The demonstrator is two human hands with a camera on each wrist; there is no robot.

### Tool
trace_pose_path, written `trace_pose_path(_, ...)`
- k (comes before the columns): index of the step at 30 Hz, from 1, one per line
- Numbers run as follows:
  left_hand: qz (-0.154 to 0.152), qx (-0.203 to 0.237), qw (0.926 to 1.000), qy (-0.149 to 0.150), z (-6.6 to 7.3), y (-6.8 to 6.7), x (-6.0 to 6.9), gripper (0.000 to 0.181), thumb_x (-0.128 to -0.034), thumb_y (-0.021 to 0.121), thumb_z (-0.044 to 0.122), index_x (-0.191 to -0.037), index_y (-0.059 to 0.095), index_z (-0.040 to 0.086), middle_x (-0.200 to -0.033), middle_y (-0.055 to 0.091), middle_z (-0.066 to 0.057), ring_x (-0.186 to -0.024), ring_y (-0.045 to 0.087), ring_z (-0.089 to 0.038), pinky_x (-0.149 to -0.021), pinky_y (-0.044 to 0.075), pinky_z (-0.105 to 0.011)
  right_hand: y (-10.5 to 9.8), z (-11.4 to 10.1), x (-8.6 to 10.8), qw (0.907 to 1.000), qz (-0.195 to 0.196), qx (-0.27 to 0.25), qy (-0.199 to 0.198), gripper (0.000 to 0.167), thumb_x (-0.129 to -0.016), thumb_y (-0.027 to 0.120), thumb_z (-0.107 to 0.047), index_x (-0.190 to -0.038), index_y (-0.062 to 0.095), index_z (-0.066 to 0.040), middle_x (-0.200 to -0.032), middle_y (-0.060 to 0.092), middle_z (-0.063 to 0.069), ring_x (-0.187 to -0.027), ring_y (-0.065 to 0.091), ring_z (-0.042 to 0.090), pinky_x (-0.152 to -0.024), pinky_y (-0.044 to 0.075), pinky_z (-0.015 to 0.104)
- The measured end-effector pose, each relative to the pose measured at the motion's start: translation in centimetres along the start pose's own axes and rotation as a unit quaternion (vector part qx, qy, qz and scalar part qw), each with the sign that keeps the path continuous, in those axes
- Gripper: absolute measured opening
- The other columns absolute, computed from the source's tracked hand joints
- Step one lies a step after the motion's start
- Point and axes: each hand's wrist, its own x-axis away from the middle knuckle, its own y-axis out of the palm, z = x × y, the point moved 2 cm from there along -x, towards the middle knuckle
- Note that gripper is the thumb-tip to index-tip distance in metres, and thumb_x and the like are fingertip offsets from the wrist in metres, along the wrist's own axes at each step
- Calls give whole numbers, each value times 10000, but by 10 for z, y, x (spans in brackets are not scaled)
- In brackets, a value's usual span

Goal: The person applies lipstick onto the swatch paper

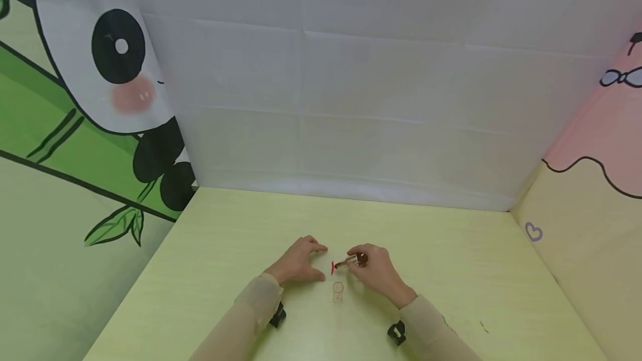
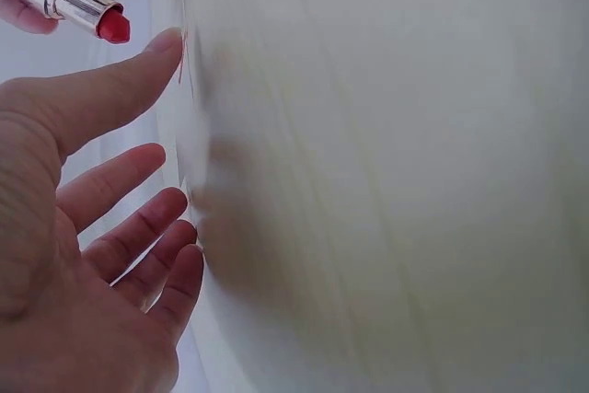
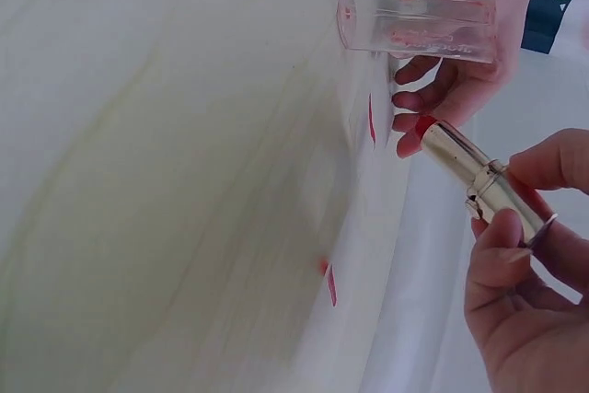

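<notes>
My right hand (image 1: 377, 272) pinches a lipstick (image 3: 474, 172) by its gold tube between thumb and fingers. Its red tip points left, toward my left hand, above the table. My left hand (image 1: 300, 263) has its fingers spread and holds nothing; its fingertips (image 2: 190, 236) are at the table surface. Between the hands lie red streaks (image 3: 372, 120) on the surface, with a second red streak (image 3: 332, 285) farther off. A clear lipstick cap (image 3: 419, 23), smeared red inside, stands on the table nearer to me than the lipstick.
The pale yellow table (image 1: 241, 216) ends at a white cloth backdrop (image 1: 351, 149). Printed panels flank it, a panda one (image 1: 120, 71) left and a pink one (image 1: 602, 127) right. A small dark mark (image 1: 484, 327) lies on the table to the right.
</notes>
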Motion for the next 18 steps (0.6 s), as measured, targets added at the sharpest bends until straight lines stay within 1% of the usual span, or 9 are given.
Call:
trace_pose_path(4,60,167,9998,-40,-1,0,1,682,-701,859,332,-1277,604,73,-1116,505,-58,-1013,491,-233,-873,425,-402,1,3,0,10000,3,-13,36,148,-806,700,-57,-952,721,-46,-809,639,-28,-663,546,68,-597,476,250)
trace_pose_path(8,96,376,9989,-253,-3,1,2,735,-703,858,334,-1329,560,89,-1111,501,-62,-997,505,-227,-850,439,-392,2,7,2,9999,14,-12,144,146,-836,711,-92,-975,721,-49,-808,613,-58,-677,554,64,-606,483,250)
trace_pose_path(11,201,487,9979,-378,-2,0,3,770,-700,858,339,-1349,536,77,-1096,500,-70,-1007,516,-237,-847,446,-398,2,9,3,9998,105,-32,194,157,-841,719,-98,-992,719,-55,-809,598,-61,-679,560,69,-606,484,251)
trace_pose_path(14,365,530,9973,-366,1,-2,3,793,-703,853,348,-1357,518,52,-1092,505,-87,-1025,530,-255,-855,450,-409,1,12,4,9995,192,-117,235,182,-839,730,-96,-1015,713,-53,-827,600,-48,-692,576,78,-610,489,253)
trace_pose_path(18,535,454,9970,-341,4,-3,4,801,-707,845,367,-1356,513,36,-1100,509,-94,-1019,534,-259,-850,454,-408,1,15,4,9992,212,-214,260,213,-833,743,-90,-1039,706,-50,-859,611,-34,-713,602,88,-623,499,249)
